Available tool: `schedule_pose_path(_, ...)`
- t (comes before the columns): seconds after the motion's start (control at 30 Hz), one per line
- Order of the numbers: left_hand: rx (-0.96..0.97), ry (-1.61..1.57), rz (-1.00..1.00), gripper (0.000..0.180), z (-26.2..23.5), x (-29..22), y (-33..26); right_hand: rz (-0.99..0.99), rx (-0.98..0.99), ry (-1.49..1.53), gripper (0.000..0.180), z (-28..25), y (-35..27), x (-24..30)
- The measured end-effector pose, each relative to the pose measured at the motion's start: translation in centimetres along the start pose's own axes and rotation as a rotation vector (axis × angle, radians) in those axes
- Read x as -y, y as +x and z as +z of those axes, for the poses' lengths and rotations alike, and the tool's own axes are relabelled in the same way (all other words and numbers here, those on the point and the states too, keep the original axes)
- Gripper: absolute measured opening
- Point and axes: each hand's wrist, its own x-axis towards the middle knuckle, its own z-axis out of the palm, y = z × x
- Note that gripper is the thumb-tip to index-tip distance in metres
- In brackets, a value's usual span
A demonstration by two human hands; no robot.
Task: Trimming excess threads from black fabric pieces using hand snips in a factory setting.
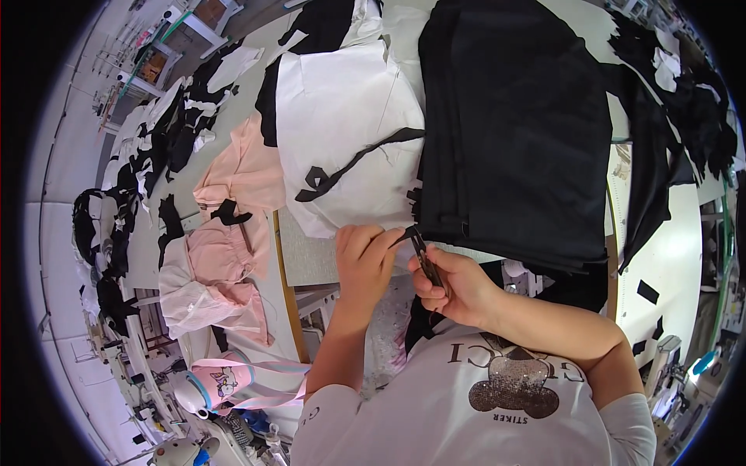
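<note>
My right hand [462, 289] is closed around dark thread snips [427, 268], whose tips point up and away from me. Close beside it, my left hand [364, 256] pinches a small black cloth strip [406, 234] at the snips' tips. Whether the blades touch the strip is too small to tell. Both hands are over the table's near edge, just below a thick stack of black fabric panels [521, 140]. Left of that stack lies white sheet material [342, 101], with a twisted black strip [365, 163] across it.
A pink garment [225, 248] lies on the left table, near heaps of black and white scraps [163, 147]. More black scraps [691, 101] cover the far right. A pink and white bottle [217, 384] with a strap stands at lower left.
</note>
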Motion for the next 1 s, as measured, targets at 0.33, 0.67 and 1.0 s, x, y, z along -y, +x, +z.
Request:
schedule_pose_path(0.33, -0.066, 0.014, 0.110, 0.027, 0.1, 0.6, -0.5, -0.045, -0.024, -0.014, 0.030, 1.2, 0.5, 0.1)
schedule_pose_path(0.67, -0.099, 0.157, 0.071, 0.028, -0.8, 1.8, -0.5, -0.122, 0.056, -0.062, 0.035, -0.1, -0.2, 0.6)
schedule_pose_path(1.0, -0.049, 0.227, -0.096, 0.037, -0.4, 1.7, 2.6, -0.876, -0.101, -0.999, 0.023, -7.0, -14.5, 6.0)
